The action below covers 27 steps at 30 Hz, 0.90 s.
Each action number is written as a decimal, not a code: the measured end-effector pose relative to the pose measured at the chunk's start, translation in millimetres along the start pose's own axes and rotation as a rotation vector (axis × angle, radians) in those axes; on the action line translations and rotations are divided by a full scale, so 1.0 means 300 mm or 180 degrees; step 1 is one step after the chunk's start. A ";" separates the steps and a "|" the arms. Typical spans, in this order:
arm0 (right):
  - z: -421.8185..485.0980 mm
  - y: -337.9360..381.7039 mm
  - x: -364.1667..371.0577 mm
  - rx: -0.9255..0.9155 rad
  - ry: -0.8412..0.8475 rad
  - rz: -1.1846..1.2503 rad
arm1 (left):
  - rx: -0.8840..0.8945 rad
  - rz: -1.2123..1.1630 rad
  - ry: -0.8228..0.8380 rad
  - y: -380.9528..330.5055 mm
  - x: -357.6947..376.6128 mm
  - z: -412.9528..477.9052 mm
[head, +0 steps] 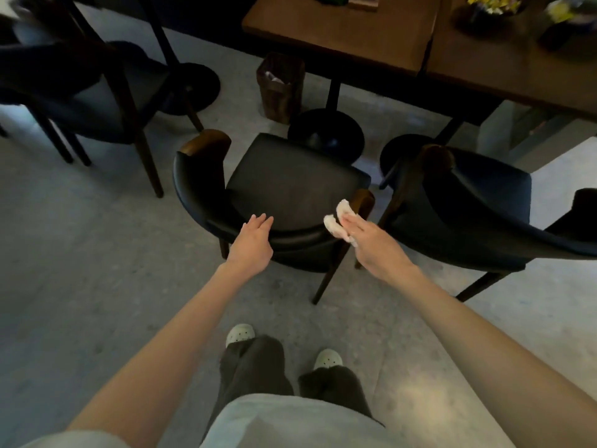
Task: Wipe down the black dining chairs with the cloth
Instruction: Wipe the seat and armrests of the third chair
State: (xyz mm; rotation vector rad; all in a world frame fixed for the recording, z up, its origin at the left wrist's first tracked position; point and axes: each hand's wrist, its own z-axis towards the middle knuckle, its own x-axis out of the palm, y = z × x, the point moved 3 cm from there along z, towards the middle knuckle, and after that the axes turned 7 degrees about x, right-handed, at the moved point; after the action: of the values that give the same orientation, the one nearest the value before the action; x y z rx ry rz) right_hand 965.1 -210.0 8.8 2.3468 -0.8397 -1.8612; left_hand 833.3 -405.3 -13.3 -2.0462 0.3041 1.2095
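Note:
A black dining chair (290, 182) with a curved back and wooden arm tips stands in front of me, its back toward me. My right hand (371, 240) presses a crumpled white cloth (339, 221) against the right end of the chair's backrest. My left hand (253, 240) rests flat on the middle of the backrest, fingers spread, holding nothing. A second black chair (478, 215) stands to the right and a third (80, 92) at the far left.
A wooden table (339, 37) on round black pedestal bases (326, 134) stands beyond the chairs. A brown woven bin (281, 85) sits on the floor beside the table. Flowers (491, 3) are on the table at top right. Grey floor stretches to the left.

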 end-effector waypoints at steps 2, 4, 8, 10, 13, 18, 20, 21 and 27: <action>0.024 0.035 -0.027 -0.0156 -0.0319 0.0237 | -0.0143 0.0018 -0.0184 0.002 -0.010 -0.017; 0.065 0.128 -0.025 -0.0507 -0.0397 0.0349 | -0.0313 -0.0006 -0.0287 0.024 -0.023 -0.035; 0.163 0.337 0.116 -0.0951 0.0003 -0.0109 | -0.0510 -0.0165 -0.0430 0.093 -0.044 -0.060; 0.188 0.395 0.217 -0.0923 0.0247 -0.0362 | -0.0574 -0.0316 -0.0460 0.113 -0.053 -0.070; 0.193 0.394 0.277 -0.1079 0.0212 -0.0343 | -0.0556 -0.0367 -0.0459 0.128 -0.053 -0.069; 0.185 0.217 0.240 -0.1911 0.0076 -0.0240 | -0.0421 -0.0176 -0.0451 0.114 -0.022 0.006; 0.173 0.125 0.207 -0.2042 -0.0110 -0.0209 | -0.0398 -0.0161 -0.0426 0.085 -0.008 0.044; 0.168 0.079 0.189 -0.2046 -0.0176 -0.0220 | -0.0360 -0.0151 -0.0393 0.068 0.000 0.063; 0.178 -0.138 0.070 -0.1121 -0.0059 -0.0055 | -0.0142 -0.0098 0.0245 -0.035 0.077 0.144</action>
State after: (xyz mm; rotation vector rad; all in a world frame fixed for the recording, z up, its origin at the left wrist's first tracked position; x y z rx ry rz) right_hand 935.3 -167.6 -39.3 2.1287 -0.4467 -1.8591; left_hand 822.5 -364.5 -40.4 -2.1318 0.2834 1.1301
